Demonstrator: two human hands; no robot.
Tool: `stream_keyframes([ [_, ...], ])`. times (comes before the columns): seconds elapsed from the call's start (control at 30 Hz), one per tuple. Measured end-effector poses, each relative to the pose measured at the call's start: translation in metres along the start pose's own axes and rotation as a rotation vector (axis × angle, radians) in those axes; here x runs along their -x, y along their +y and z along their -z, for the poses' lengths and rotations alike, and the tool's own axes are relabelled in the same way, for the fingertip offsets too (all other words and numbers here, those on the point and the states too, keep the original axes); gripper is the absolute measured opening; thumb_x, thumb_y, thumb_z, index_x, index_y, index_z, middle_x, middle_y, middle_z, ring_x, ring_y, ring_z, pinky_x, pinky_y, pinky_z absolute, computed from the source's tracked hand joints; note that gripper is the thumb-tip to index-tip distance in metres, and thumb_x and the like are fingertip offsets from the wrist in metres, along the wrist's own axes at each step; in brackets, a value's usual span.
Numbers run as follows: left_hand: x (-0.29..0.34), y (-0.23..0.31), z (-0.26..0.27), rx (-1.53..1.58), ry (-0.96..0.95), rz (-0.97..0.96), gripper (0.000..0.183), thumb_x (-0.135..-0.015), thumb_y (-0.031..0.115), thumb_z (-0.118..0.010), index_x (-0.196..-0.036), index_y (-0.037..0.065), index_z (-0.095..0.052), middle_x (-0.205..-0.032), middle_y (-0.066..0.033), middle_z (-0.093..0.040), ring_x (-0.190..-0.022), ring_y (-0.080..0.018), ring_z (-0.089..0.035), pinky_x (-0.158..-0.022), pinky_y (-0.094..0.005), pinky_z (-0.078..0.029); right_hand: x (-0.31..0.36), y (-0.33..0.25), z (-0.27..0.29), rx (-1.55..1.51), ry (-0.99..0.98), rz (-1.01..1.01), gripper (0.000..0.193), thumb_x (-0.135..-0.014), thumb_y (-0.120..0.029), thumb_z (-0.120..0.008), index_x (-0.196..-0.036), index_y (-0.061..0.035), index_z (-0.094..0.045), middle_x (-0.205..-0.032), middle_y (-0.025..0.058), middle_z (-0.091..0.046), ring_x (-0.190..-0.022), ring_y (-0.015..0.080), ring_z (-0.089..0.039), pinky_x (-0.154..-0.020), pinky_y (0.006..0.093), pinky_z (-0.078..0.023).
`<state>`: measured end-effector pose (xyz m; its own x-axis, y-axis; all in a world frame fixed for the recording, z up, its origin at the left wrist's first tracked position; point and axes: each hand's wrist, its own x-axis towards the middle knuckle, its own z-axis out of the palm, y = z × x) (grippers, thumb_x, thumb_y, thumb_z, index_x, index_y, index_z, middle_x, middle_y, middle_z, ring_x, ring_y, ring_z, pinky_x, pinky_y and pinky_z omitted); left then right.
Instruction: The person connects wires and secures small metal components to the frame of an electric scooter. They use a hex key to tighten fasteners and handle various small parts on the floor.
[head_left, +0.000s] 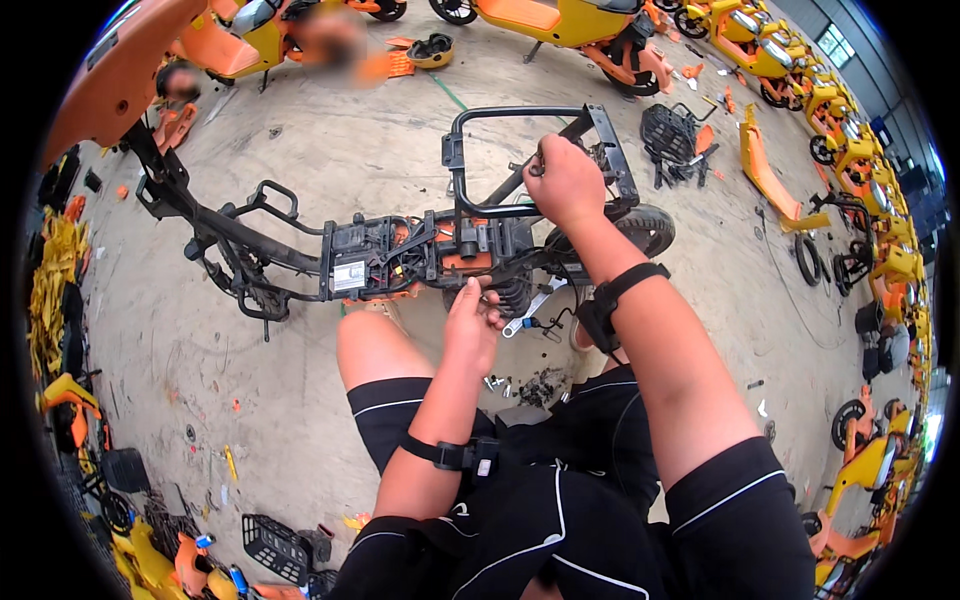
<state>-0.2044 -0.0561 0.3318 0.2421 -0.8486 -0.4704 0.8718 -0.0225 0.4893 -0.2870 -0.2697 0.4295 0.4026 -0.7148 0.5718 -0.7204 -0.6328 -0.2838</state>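
Observation:
A stripped scooter frame [388, 245] of black metal stretches across the floor in front of me, with orange and black parts inside it. Over its raised rear rack [500, 112], my right hand [567, 182] is closed in a fist. Something dark shows at the thumb side of that fist, too little to name. Beside the frame's near edge, my left hand [472, 325] has its thumb up and its fingers loosely curled and apart, with nothing visible in them. A black coil spring [513, 298] lies right beside those fingers. A silver wrench [532, 309] rests just past it, near loose cables.
Yellow-and-orange scooters [545, 18] stand along the far side and the right. A black basket [672, 133] and an orange-yellow panel [768, 175] lie at the right. Small bolts [497, 384] lie between my legs. Another black basket [275, 547] sits at lower left.

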Motion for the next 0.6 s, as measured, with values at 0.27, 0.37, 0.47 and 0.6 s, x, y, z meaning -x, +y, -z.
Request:
stream_keyframes([
  [0.27,0.004,0.001,-0.005,0.138,0.111,-0.017,0.025,-0.103,0.039,-0.057,-0.114,0.016,-0.059,-0.086,0.0040,-0.054,-0.066,-0.0095,-0.043,-0.067,-0.0274,-0.039,0.003,0.012,-0.003,-0.097,-0.010,0.092,0.021,-0.077,-0.018,-0.068,-0.092,-0.0091,-0.055,-0.087,0.0105,-0.064,-0.085,0.0313,-0.065,-0.073,0.0438,-0.053],
  [0.37,0.026,0.035,-0.020,0.149,0.101,-0.142,0.023,-0.104,0.037,-0.054,-0.112,0.016,-0.060,-0.085,0.0045,-0.054,-0.065,-0.0089,-0.046,-0.066,-0.0268,-0.041,0.001,0.016,-0.002,-0.059,0.031,0.126,0.020,-0.078,-0.018,-0.067,-0.091,-0.0092,-0.055,-0.085,0.0101,-0.064,-0.084,0.0293,-0.066,-0.072,0.0430,-0.053],
  [0.47,0.069,0.082,-0.056,0.091,-0.008,-0.347,0.023,-0.105,0.035,-0.053,-0.114,0.015,-0.060,-0.084,0.0034,-0.056,-0.065,-0.0092,-0.049,-0.064,-0.0278,-0.044,0.000,0.016,-0.004,-0.075,0.033,0.139,0.016,-0.081,-0.016,-0.064,-0.092,-0.0095,-0.055,-0.084,0.0095,-0.064,-0.082,0.0284,-0.067,-0.071,0.0422,-0.053],
  [0.6,0.107,0.127,-0.112,-0.045,-0.196,-0.510,0.026,-0.108,0.033,-0.048,-0.116,0.014,-0.062,-0.085,0.0021,-0.057,-0.067,-0.0094,-0.050,-0.065,-0.0278,-0.044,0.004,0.026,-0.016,-0.039,0.052,0.107,0.007,-0.085,-0.014,-0.057,-0.091,-0.0107,-0.056,-0.081,0.0080,-0.066,-0.076,0.0254,-0.068,-0.068,0.0395,-0.052],
])
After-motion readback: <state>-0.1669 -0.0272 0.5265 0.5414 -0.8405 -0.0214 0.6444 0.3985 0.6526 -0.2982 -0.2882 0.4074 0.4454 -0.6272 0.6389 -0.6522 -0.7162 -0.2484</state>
